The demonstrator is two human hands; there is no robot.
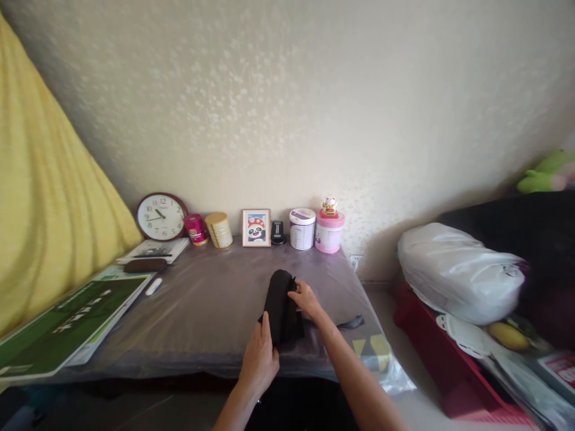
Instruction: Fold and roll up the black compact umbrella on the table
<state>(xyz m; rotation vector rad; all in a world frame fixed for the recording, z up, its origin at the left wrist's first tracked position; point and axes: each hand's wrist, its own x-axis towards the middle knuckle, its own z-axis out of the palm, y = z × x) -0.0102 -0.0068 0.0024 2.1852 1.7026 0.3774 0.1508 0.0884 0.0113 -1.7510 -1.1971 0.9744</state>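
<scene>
A long black bundle (279, 305), which looks like folded or rolled fabric, rests near the front of the table, pointing away from me. My left hand (260, 353) grips its lower left side, thumb on top and the other fingers partly hidden beneath. On the right, my right hand (306, 299) pinches the bundle's upper edge, where a loose flap stands up. Its exact kind cannot be made out. Beyond my right forearm a dark strap-like piece (351, 323) lies on the table; whether it joins the bundle is hidden.
A plastic-covered table (211, 305) bears a clock (162, 216), tins, a framed panda picture (256, 228) and tubs (302, 229) along the wall. Green-covered papers (76, 323) and a dark case (145, 265) lie left. Right of the table stands a red bin (422, 335) under a white bag (458, 272).
</scene>
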